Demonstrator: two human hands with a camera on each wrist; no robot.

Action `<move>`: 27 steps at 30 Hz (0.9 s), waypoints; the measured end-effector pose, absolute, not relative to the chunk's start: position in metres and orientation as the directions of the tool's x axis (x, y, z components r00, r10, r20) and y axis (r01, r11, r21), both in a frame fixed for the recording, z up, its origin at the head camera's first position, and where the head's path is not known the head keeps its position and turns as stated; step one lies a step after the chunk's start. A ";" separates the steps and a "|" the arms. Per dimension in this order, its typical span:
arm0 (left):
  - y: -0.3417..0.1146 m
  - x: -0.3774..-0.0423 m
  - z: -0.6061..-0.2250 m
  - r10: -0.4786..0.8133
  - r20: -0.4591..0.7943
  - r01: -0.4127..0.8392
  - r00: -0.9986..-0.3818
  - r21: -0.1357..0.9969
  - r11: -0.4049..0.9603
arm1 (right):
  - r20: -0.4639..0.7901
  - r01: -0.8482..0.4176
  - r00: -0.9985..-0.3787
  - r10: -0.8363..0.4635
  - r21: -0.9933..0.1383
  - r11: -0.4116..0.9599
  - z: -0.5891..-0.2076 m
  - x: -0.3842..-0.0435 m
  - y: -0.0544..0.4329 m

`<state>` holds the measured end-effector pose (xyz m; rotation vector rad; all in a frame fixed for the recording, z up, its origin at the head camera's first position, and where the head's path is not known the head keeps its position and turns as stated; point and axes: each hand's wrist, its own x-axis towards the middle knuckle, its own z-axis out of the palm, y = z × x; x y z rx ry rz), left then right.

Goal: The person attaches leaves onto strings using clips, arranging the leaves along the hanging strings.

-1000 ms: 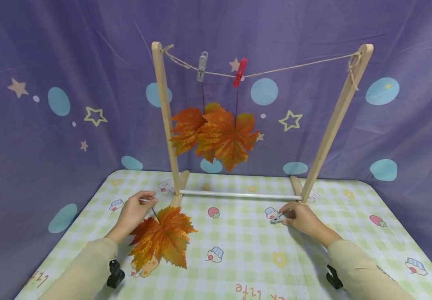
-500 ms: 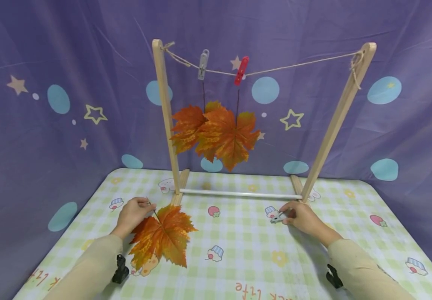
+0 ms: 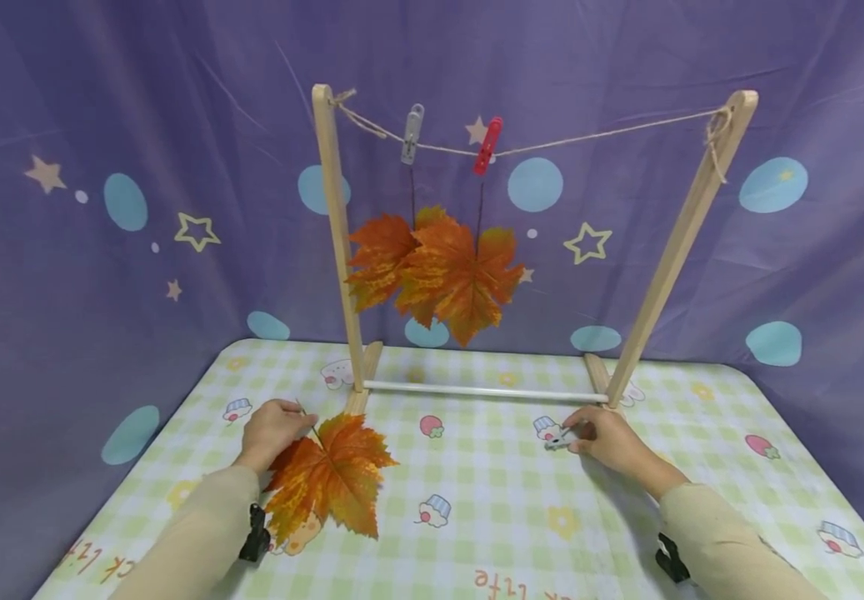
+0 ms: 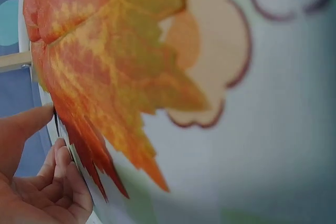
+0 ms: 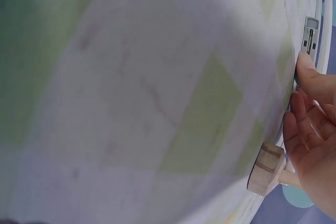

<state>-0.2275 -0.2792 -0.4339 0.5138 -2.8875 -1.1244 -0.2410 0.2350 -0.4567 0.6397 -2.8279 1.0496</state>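
Note:
An orange-yellow artificial maple leaf (image 3: 336, 475) lies on the left part of the table. My left hand (image 3: 272, 435) pinches its thin dark stem between thumb and fingers; the left wrist view shows the leaf (image 4: 110, 72) close up beside the thumb. At the right, my right hand (image 3: 613, 443) holds a grey clothespin (image 3: 561, 439) low over the tablecloth. Its far end shows past the thumb in the right wrist view, where the clothespin (image 5: 311, 38) is partly covered by the hand. Two more maple leaves (image 3: 469, 279) hang by their stems, overlapping, from a twine line.
The twine (image 3: 611, 132) runs between two wooden posts (image 3: 660, 267), joined low down by a white rod (image 3: 484, 391). A grey clothespin (image 3: 412, 135) and a red clothespin (image 3: 487, 146) grip the twine. A checked tablecloth (image 3: 491, 483) covers the table; a purple curtain (image 3: 139, 100) stands behind.
My left hand has slid slightly down along the stem toward the leaf, its fingers shifting on it. The right hand and its clothespin have stayed nearly still. The head view has shifted slightly.

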 end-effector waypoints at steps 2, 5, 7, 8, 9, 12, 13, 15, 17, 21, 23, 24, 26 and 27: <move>-0.277 -0.228 -0.434 -0.298 -0.120 -0.301 -0.947 0.653 0.695 | 0.195 -0.397 -0.914 -0.355 -0.612 0.684 -0.456 -0.240 0.236; -0.276 -0.229 -0.434 -0.297 -0.123 -0.304 -0.947 0.640 0.705 | 0.190 -0.392 -0.916 -0.353 -0.614 0.685 -0.456 -0.239 0.238; -0.276 -0.230 -0.435 -0.297 -0.122 -0.305 -0.947 0.633 0.711 | 0.186 -0.390 -0.916 -0.355 -0.613 0.687 -0.456 -0.238 0.239; -0.276 -0.230 -0.435 -0.299 -0.121 -0.306 -0.947 0.631 0.713 | 0.183 -0.390 -0.916 -0.357 -0.613 0.687 -0.456 -0.239 0.239; -0.277 -0.230 -0.434 -0.300 -0.121 -0.307 -0.946 0.628 0.715 | 0.181 -0.391 -0.915 -0.360 -0.613 0.687 -0.456 -0.239 0.239; -0.278 -0.230 -0.433 -0.309 -0.123 -0.316 -0.943 0.623 0.715 | 0.178 -0.392 -0.914 -0.364 -0.617 0.682 -0.457 -0.241 0.239; -0.278 -0.230 -0.433 -0.313 -0.121 -0.318 -0.942 0.619 0.718 | 0.177 -0.391 -0.914 -0.364 -0.620 0.681 -0.458 -0.242 0.238; -0.278 -0.229 -0.431 -0.314 -0.114 -0.315 -0.942 0.615 0.723 | 0.178 -0.390 -0.915 -0.362 -0.624 0.678 -0.458 -0.243 0.238; -0.278 -0.229 -0.430 -0.311 -0.104 -0.307 -0.945 0.618 0.724 | 0.177 -0.384 -0.917 -0.356 -0.625 0.680 -0.459 -0.243 0.237; -0.278 -0.228 -0.427 -0.304 -0.088 -0.291 -0.949 0.615 0.733 | 0.170 -0.374 -0.922 -0.348 -0.628 0.683 -0.460 -0.243 0.236; -0.278 -0.228 -0.427 -0.306 -0.088 -0.294 -0.948 0.608 0.738 | 0.169 -0.371 -0.923 -0.346 -0.629 0.683 -0.459 -0.243 0.236; -0.278 -0.229 -0.427 -0.308 -0.089 -0.297 -0.947 0.604 0.739 | 0.169 -0.370 -0.923 -0.345 -0.629 0.684 -0.459 -0.243 0.235; -0.278 -0.229 -0.428 -0.316 -0.093 -0.308 -0.944 0.595 0.743 | 0.170 -0.371 -0.923 -0.344 -0.629 0.683 -0.458 -0.243 0.234; -0.278 -0.230 -0.429 -0.322 -0.096 -0.314 -0.942 0.593 0.742 | 0.170 -0.372 -0.923 -0.346 -0.628 0.683 -0.458 -0.242 0.234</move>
